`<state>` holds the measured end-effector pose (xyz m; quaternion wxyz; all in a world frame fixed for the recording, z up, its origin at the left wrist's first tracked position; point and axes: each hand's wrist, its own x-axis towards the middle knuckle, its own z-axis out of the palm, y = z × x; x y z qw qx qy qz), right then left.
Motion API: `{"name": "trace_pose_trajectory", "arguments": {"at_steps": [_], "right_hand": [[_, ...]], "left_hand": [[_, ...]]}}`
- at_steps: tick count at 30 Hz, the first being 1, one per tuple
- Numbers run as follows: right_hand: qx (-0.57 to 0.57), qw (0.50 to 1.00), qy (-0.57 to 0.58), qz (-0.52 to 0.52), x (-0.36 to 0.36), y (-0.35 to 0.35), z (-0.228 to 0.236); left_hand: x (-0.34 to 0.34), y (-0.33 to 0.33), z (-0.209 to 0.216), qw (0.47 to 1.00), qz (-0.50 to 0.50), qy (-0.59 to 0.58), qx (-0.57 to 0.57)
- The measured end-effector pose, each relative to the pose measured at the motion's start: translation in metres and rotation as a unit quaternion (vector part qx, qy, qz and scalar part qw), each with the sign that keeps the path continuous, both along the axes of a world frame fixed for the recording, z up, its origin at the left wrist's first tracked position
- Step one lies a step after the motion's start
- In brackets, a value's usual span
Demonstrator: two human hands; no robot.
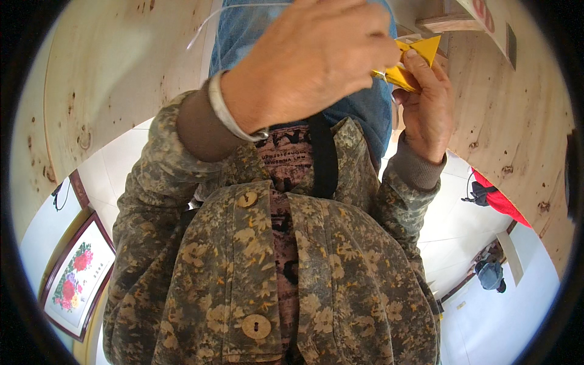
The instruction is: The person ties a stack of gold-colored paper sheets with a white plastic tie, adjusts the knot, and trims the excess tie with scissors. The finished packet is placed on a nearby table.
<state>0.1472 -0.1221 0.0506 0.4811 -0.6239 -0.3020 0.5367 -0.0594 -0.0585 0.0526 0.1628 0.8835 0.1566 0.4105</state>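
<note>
In my right hand [431, 103] is a yellow folded piece [429, 47] with a pointed corner, the thumb pressed on its face. I cannot tell whether it is paper or cloth. My left hand [304, 67], with a pale bangle [226, 109] at the wrist, reaches across to the near side of the yellow piece. Its fingers are curled in at the piece's left edge; what they pinch is hidden. A thin whitish strand [243, 6] arcs out to the left from behind the left hand. Both hands are above my jeans [234, 39].
Pale wooden boards [115, 67] stand on the left, and more wood [486, 103] on the right. A red item [505, 198] with a black part hangs at the right board's edge. A framed flower picture [79, 277] is at lower left. Another person [490, 274] appears small at lower right.
</note>
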Motion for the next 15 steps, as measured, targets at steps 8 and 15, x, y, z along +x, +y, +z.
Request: {"name": "trace_pose_trajectory", "arguments": {"at_steps": [8,15], "right_hand": [[0.004,1.0,0.009,0.005,0.008,-0.006,0.006],[-0.007,1.0,-0.008,0.029,0.012,-0.007,0.006]], "left_hand": [[0.023,-0.026,0.015,0.977,0.095,0.181,-0.06],[0.028,-0.022,0.014,0.982,0.087,0.164,-0.043]]}}
